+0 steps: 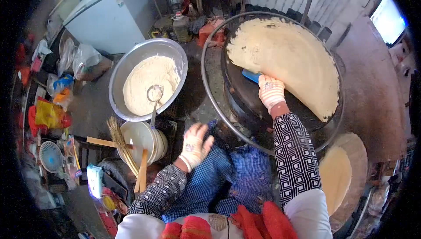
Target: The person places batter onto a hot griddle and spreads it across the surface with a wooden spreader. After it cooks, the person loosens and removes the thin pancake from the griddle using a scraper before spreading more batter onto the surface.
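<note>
My right hand (271, 91), in a pale striped glove, is closed on a blue scraper (251, 76). The scraper is at the straight near edge of a large thin pancake (289, 57), which covers the far half of a round dark griddle (250, 92). The near part of the griddle is bare and black. My left hand (195, 147), gloved too, hovers over my lap with nothing in it, its thumb apart from loosely bent fingers. To its upper left stands a metal basin (117, 87) of pale batter (142, 79), with a ladle (154, 94) resting in it.
A metal ring (205, 70) surrounds the griddle. Beside my left arm, a white bucket (160, 144) bears a straw brush (117, 136) and wooden sticks (142, 173). At lower right lies a finished round pancake (337, 177) on a round board (357, 151). A white freezer (103, 24) stands behind.
</note>
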The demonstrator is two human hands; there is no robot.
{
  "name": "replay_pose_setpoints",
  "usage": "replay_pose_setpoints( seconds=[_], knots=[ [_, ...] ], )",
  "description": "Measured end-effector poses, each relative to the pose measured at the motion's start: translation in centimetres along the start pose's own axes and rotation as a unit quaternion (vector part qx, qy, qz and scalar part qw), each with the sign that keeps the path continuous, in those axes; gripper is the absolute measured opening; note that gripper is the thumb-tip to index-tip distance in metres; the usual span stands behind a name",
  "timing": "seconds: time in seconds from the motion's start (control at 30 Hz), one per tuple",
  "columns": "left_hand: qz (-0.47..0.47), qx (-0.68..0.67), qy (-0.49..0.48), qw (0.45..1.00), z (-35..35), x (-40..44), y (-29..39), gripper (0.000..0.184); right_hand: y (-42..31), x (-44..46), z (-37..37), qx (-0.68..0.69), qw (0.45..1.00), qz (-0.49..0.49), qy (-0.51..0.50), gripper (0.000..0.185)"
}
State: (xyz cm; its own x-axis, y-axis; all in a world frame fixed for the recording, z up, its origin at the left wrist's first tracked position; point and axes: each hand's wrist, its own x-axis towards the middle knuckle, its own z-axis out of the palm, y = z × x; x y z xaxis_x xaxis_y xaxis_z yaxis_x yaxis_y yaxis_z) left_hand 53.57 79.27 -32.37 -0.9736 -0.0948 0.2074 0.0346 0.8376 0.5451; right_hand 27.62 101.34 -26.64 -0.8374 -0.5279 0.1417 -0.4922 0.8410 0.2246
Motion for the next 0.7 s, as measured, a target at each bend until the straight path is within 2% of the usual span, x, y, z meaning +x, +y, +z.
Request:
replay_pose_setpoints(
  seconds=[0.1, 0.2, 0.23, 0.27, 0.33, 0.37, 0.4, 0.43, 0.5, 0.57, 0.63, 0.67, 0.7],
  knots=[
    [0.076, 0.024, 0.107, 0.991, -1.5, 5.3, -3.2, 0.044, 0.1, -0.1, 0.4, -0.003, 1.000, 0.004, 0.029, 0.029],
    [0.100, 0.063, 0.083, 0.989, -3.6, 11.8, -5.1, 0.042, 0.2, 0.4, 1.2, -0.006, 0.999, 0.022, 0.032, 0.031],
    [0.161, 0.112, 0.092, 0.976, -4.1, 13.7, -5.3, 0.042, 0.1, 0.3, 0.9, 0.000, 0.999, 0.022, 0.025, 0.031],
    [0.195, 0.190, 0.048, 0.961, -4.6, 15.3, -5.2, 0.050, 0.1, 0.2, 0.5, 0.005, 1.000, 0.021, 0.019, 0.030],
    [0.358, 0.219, 0.048, 0.907, -3.7, 17.2, -5.5, 0.043, 0.3, 0.2, -0.1, 0.012, 0.999, 0.020, 0.027, 0.024],
    [0.334, 0.264, -0.116, 0.897, -4.1, 17.3, -2.5, 0.037, 0.2, 0.4, -0.4, 0.019, 0.999, 0.013, 0.032, 0.023],
    [0.292, 0.299, -0.278, 0.865, -4.2, 16.9, 0.9, 0.033, 0.0, 0.5, -1.7, 0.065, 0.997, 0.038, 0.004, 0.019],
    [0.328, 0.189, -0.219, 0.899, -2.6, 15.1, 1.3, 0.032, -0.2, 0.7, -2.0, 0.065, 0.997, 0.042, 0.004, 0.017],
    [0.282, 0.131, -0.207, 0.928, 0.4, 11.0, 5.7, 0.029, -1.1, 0.4, -3.7, 0.090, 0.994, 0.059, -0.001, 0.014],
    [0.206, 0.071, -0.199, 0.955, 4.6, 6.8, 11.4, 0.025, -0.6, 0.8, -2.1, 0.063, 0.997, 0.046, 0.026, 0.014],
    [0.193, -0.044, -0.138, 0.970, 9.4, 1.6, 15.5, 0.022, 0.0, 0.7, -0.7, 0.057, 0.996, 0.025, 0.060, 0.014],
    [0.251, -0.105, -0.097, 0.957, 10.9, -1.1, 16.6, 0.020, -0.1, 0.5, -1.5, 0.049, 0.997, 0.009, 0.058, 0.013],
    [0.350, -0.132, -0.099, 0.922, 10.8, -3.9, 17.4, 0.031, 0.5, 0.8, 0.2, 0.031, 0.998, 0.002, 0.062, 0.016]
  ],
)
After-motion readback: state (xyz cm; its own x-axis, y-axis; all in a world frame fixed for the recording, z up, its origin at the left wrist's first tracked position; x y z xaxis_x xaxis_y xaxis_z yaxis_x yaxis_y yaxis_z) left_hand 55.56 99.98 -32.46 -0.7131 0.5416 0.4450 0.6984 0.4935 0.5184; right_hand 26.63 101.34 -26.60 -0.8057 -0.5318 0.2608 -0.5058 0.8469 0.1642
